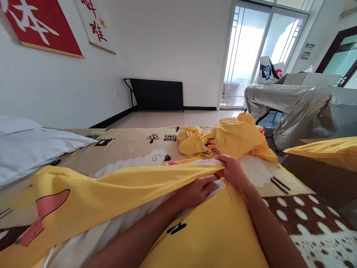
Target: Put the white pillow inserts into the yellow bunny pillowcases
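A yellow pillowcase with a printed pink-and-black figure stretches across the bed in front of me, open along its length. Inside the opening lies a white pillow. My left hand reaches into the opening with curled fingers, closed on white fabric at the far corner; its fingertips are partly hidden. Right beside it, my right hand pinches the pillowcase's corner edge, nearly touching the left fingers. The lower yellow side of the case spreads out below both wrists.
A crumpled yellow cloth lies at the bed's far edge. White pillows rest at left on the patterned bedsheet. To the right, a yellow item lies on a brown box, near silver-covered furniture. A black folded panel leans against the wall.
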Available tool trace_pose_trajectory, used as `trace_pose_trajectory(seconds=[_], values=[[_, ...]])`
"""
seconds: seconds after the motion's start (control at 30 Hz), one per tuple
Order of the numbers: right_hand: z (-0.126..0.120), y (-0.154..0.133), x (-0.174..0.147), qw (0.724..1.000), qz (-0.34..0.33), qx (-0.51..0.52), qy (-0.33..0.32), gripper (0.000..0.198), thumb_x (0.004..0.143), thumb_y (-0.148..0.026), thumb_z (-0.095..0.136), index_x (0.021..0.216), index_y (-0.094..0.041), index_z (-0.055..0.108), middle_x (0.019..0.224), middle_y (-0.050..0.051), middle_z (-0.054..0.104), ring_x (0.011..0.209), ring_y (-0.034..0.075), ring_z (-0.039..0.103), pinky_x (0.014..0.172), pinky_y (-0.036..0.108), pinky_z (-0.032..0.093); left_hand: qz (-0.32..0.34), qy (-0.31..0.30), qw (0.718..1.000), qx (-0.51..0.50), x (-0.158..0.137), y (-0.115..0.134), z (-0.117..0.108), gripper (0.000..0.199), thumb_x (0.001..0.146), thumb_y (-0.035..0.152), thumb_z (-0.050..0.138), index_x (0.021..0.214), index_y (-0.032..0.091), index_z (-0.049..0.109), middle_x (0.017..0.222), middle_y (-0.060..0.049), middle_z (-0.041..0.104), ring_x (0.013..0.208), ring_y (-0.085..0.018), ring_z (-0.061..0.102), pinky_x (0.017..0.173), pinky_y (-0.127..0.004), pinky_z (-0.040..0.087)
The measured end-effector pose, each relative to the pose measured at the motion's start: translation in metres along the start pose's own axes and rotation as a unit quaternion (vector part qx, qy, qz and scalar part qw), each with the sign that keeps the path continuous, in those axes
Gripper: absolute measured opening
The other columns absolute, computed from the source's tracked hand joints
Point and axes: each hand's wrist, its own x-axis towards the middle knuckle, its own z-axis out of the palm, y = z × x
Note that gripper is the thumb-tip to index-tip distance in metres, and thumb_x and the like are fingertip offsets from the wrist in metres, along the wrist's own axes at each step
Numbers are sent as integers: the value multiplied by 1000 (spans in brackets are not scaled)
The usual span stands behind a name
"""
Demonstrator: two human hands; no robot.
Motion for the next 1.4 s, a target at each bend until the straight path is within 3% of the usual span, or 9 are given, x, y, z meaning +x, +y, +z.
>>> trace_pose_trajectory(seconds=[0.2,0.47,0.57,0.77,1.4], values=[[-1,-4,-1,1000,-1,-13,12,25,61,-15,52,79,-15,68,73,1,66,64,14,53,61,22,39,-39,89,993,-70,8,-3,2,30,91,35,40,107,20,61,110,-3,65,106,-18,55,101,-33,39],[-3,-9,-3,999,32,-4,8,27,59,-11,47,75,-16,69,67,0,67,60,13,53,59,21,39,-24,48,997,-55,5,-3,2,29,88,30,45,111,20,60,117,-2,63,110,-19,53,103,-33,36],[-4,-12,-3,1000,29,-11,2,28,60,-11,47,76,-16,69,69,0,68,61,14,53,60,22,38,-23,72,994,-81,7,-4,4,31,91,35,42,106,19,63,111,-3,65,106,-18,55,101,-32,38],[-7,-17,-5,1000,11,-15,-22,33,62,-9,46,80,-18,72,73,0,69,66,14,55,62,22,37,-22,137,982,-126,12,-9,12,37,89,35,47,121,21,60,128,-4,59,119,-21,50,108,-35,32],[-6,-16,-5,1000,17,9,-7,28,60,-8,46,73,-17,69,70,0,67,65,13,53,61,21,37,-119,140,978,-98,13,-12,15,41,87,41,47,121,22,60,127,-3,60,122,-24,49,109,-40,31]])
